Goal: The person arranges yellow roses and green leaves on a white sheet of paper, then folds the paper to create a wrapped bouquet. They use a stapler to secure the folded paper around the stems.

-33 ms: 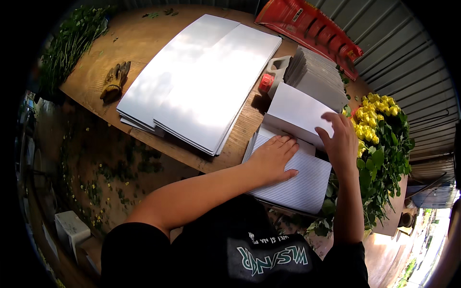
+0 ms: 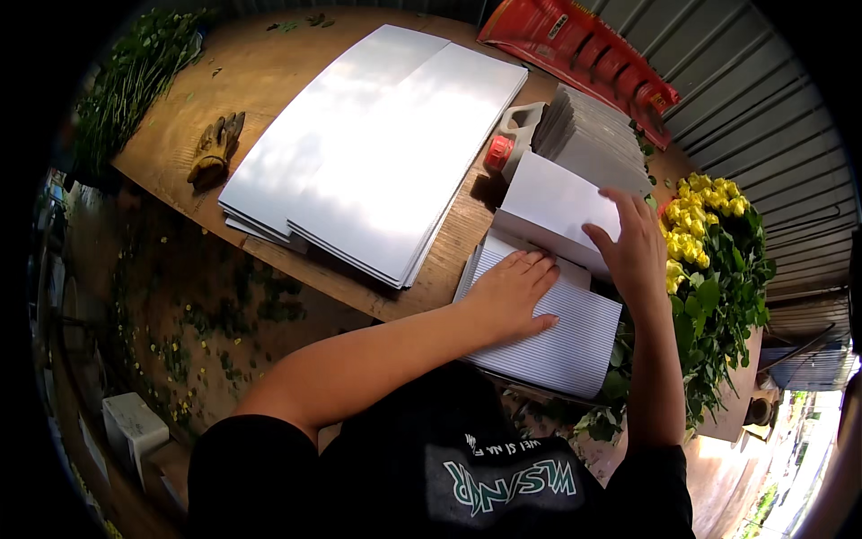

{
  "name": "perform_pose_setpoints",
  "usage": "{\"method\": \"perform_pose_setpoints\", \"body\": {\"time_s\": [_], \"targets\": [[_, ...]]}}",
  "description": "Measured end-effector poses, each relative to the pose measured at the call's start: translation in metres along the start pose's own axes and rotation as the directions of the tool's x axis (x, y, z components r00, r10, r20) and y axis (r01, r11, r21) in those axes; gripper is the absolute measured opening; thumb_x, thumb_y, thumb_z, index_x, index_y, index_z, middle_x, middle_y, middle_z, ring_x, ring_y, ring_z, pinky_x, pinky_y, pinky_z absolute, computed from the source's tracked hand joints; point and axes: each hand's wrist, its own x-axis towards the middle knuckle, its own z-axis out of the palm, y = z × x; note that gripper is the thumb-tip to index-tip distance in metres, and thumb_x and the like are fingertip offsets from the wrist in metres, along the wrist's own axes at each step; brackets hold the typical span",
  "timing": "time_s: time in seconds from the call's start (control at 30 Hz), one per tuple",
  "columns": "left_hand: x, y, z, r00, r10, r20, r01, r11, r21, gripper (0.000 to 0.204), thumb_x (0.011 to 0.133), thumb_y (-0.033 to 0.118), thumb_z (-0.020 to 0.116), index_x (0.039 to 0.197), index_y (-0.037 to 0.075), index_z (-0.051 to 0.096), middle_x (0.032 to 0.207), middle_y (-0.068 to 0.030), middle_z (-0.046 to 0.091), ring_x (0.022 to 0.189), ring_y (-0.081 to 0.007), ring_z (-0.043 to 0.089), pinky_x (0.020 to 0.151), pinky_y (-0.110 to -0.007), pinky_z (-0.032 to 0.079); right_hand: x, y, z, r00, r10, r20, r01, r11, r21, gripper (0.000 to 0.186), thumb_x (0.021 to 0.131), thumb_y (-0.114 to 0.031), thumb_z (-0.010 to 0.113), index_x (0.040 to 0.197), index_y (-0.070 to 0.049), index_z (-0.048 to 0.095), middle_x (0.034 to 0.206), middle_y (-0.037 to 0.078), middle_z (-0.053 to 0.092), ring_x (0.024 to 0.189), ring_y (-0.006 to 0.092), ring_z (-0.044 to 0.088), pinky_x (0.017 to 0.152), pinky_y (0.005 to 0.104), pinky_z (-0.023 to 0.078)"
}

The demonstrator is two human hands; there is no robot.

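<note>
My left hand (image 2: 510, 298) lies flat, fingers stretched out, on a white corrugated sheet (image 2: 575, 346) with fine ridges, near the table's front edge. Just beyond it stands a thick white stack of paper or card (image 2: 557, 202), like a block. At the right end of this block is my right hand (image 2: 633, 247), its thumb and fingers apart and curved, holding nothing. I cannot tell whether its fingertips touch the block. A smaller flat white piece (image 2: 572, 275) shows between the block and the ridged sheet.
Large white sheets (image 2: 377, 162) lie stacked on the wooden table (image 2: 171, 148), left of a jug with a red cap (image 2: 498, 154). Clear sleeves (image 2: 593, 144) and a red bag (image 2: 575, 63) are behind. Yellow roses (image 2: 700, 220) stand right; a dirty glove (image 2: 215, 153) and green stems (image 2: 135, 85) left.
My right hand has shifted slightly to the left and away from me, over the block's right end. My left hand stays in place on the ridged sheet.
</note>
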Motion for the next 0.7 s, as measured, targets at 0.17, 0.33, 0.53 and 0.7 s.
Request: {"method": "perform_pose_setpoints", "body": {"time_s": [0.17, 0.33, 0.53, 0.7], "targets": [[0.004, 0.004, 0.0, 0.999, 0.019, -0.049, -0.019, 1.0, 0.003, 0.062, 0.083, 0.045, 0.043, 0.122, -0.002, 0.038, 0.129, -0.016, 0.037, 0.123, -0.0263, 0.03, 0.104, -0.036, 0.02, 0.05, 0.023, 0.007, 0.856, 0.075, 0.512, -0.117, 0.992, 0.05, 0.044, 0.065, -0.026, 0.069, 0.104, -0.01, 0.056, 0.093, 0.012, 0.061, 0.086, 0.0279, 0.057, 0.072, 0.0368, 0.045], [0.002, 0.0, 0.002, 0.999, 0.0, -0.035, 0.0, 1.0, 0.004, 0.06, 0.082, 0.045, 0.045, 0.119, -0.002, 0.043, 0.127, -0.0152, 0.039, 0.121, -0.0261, 0.032, 0.103, -0.036, 0.022, 0.042, -0.008, -0.006, 0.677, -0.096, 0.73, 0.056, 0.995, 0.079, 0.022, 0.073, -0.02, 0.06, 0.09, -0.006, 0.061, 0.077, 0.017, 0.059, 0.075, 0.0347, 0.054, 0.066, 0.0391, 0.042], [0.003, 0.0, 0.004, 0.999, 0.01, -0.045, -0.009, 1.0, 0.02, 0.057, 0.083, 0.044, 0.043, 0.119, -0.001, 0.043, 0.126, -0.0143, 0.04, 0.12, -0.0258, 0.034, 0.102, -0.037, 0.024, 0.021, -0.024, -0.014, 0.694, -0.132, 0.708, 0.071, 0.991, 0.116, 0.018, 0.07, -0.016, 0.057, 0.086, -0.011, 0.065, 0.074, 0.014, 0.059, 0.074, 0.032, 0.056, 0.066, 0.039, 0.044], [0.006, 0.008, 0.008, 1.0, 0.01, 0.006, -0.011, 0.999, 0.042, 0.05, 0.084, 0.034, 0.042, 0.118, -0.002, 0.043, 0.119, -0.0138, 0.046, 0.115, -0.0257, 0.038, 0.097, -0.036, 0.03, 0.01, -0.027, -0.007, 0.654, -0.199, 0.73, 0.073, 0.977, 0.2, 0.015, 0.069, -0.014, 0.055, 0.081, -0.012, 0.064, 0.071, 0.014, 0.059, 0.071, 0.0317, 0.057, 0.065, 0.0391, 0.045]]}}
